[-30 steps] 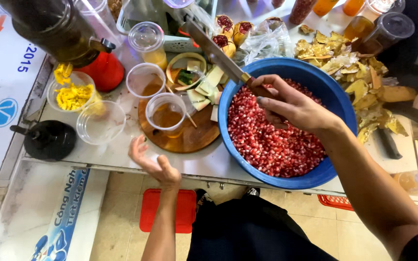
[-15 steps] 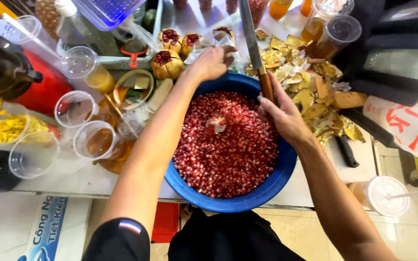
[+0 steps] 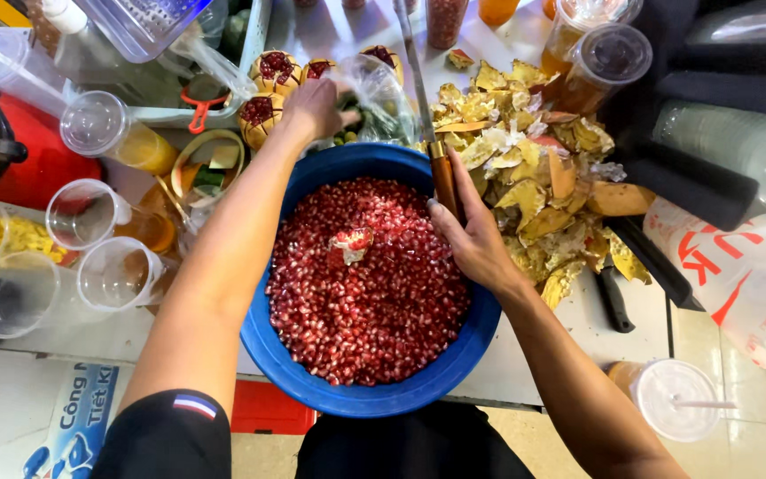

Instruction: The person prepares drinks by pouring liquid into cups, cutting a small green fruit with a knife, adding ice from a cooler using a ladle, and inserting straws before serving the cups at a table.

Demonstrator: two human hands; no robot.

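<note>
Right now my left hand (image 3: 312,106) reaches past the far rim of the blue bowl (image 3: 268,341) and rests on a cut-open pomegranate (image 3: 318,69); I cannot tell whether the fingers have closed on it. Two more pomegranates (image 3: 275,69) sit just beside it. My right hand (image 3: 476,239) is clenched around the wooden handle of a long knife (image 3: 418,89), blade pointing away over the bowl's edge. Red seeds (image 3: 365,284) fill the bowl, and a pile of yellow peel (image 3: 534,177) lies just right of it.
</note>
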